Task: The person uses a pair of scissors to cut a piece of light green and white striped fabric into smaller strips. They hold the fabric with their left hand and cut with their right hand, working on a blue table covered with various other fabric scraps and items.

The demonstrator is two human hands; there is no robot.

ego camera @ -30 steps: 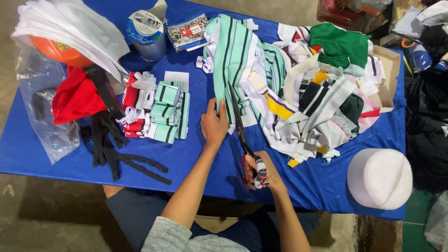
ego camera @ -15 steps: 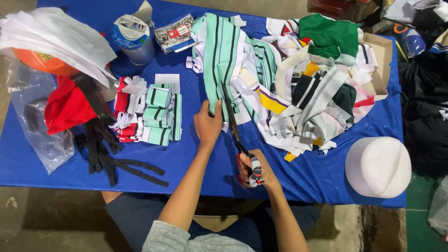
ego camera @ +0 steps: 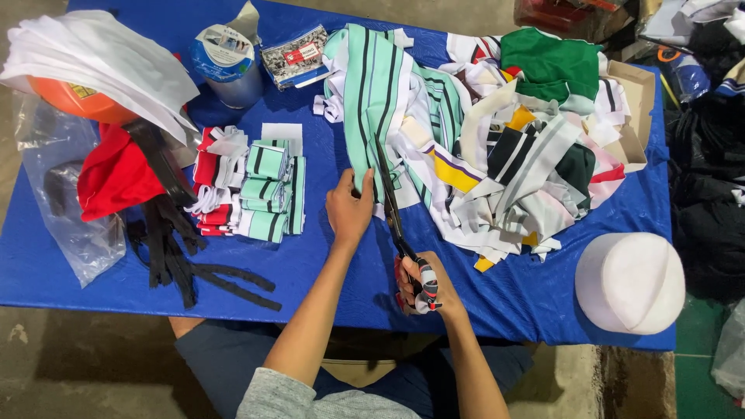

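While the left hand (ego camera: 349, 208) presses flat on the lower end of a mint-green strip (ego camera: 371, 101) with dark stripes, fingers together and thumb spread, the right hand (ego camera: 423, 283) grips the scissors (ego camera: 394, 209), fingers curled tight through the looped handles. The long dark blades lie partly parted along the strip's right edge, just beside the left hand. The strip is soft knit cloth, stretched from the far table edge toward the person across the blue cover (ego camera: 326, 279), which is smooth and slightly creased.

To the right, a tangled scrap heap (ego camera: 528, 163) of white, green, yellow and black cloth sprawls against an open cardboard box (ego camera: 632, 101). A round white cap (ego camera: 630, 281), domed and matte, sits near the table's right corner. Left of the hand, cut pieces (ego camera: 268, 190) lie folded in neat small stacks, mint ones beside red-and-white ones. Black straps (ego camera: 186, 256) trail limp toward the near edge, next to a red cloth (ego camera: 109, 174) and a clear, crinkled plastic bag (ego camera: 70, 225). A cylindrical tape roll (ego camera: 227, 62) stands at the far side.
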